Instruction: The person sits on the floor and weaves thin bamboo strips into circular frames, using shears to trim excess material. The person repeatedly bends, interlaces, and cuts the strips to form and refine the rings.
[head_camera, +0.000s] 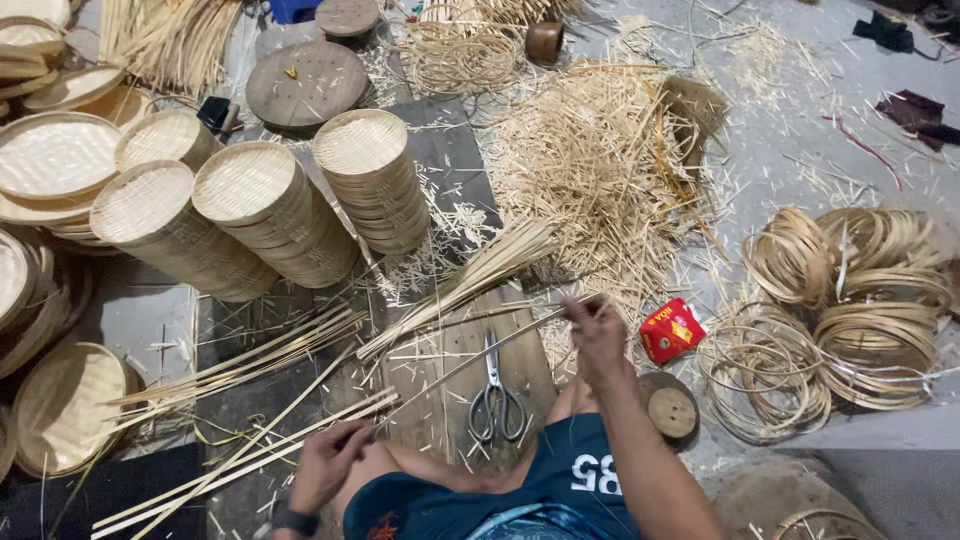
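- Far left: shallow woven trays (55, 155) piled at the frame edge, more woven discs (62, 405) below them. No free floor on that side.
- Three leaning stacks of round woven lids (262, 215) stand just right of the trays and close off the upper left.
- Left hand (328, 462): low in frame, forearm coming up from the bottom edge, dark wristband (295, 520) on the wrist. Fingers curled shut on the near end of a thin bamboo strip (470, 360).
- More long bamboo strips (250, 450) fan out over the floor to the left of that hand, tips reaching the bottom-left corner.
- The gripped strip runs diagonally up-right, from the left hand over the wooden board (470, 350) to the right hand. It looks to pass just above the scissors (496, 400), which lie on the board with handles toward the person.
- A bundle of splints (470, 280) lies across the board's top-left.
- Right hand (597, 335): arm stretched forward over the knee, fingers pinched shut on the strip's far end.
- Beyond it, a big heap of bamboo shavings (600, 160).
- Right of the hand: red packet (671, 330), small round wooden block (672, 412) near the knee.
- Far right: coiled bamboo hoops (850, 310) in stacks. Bare grey floor (800, 130) shows above them, littered only with scraps.
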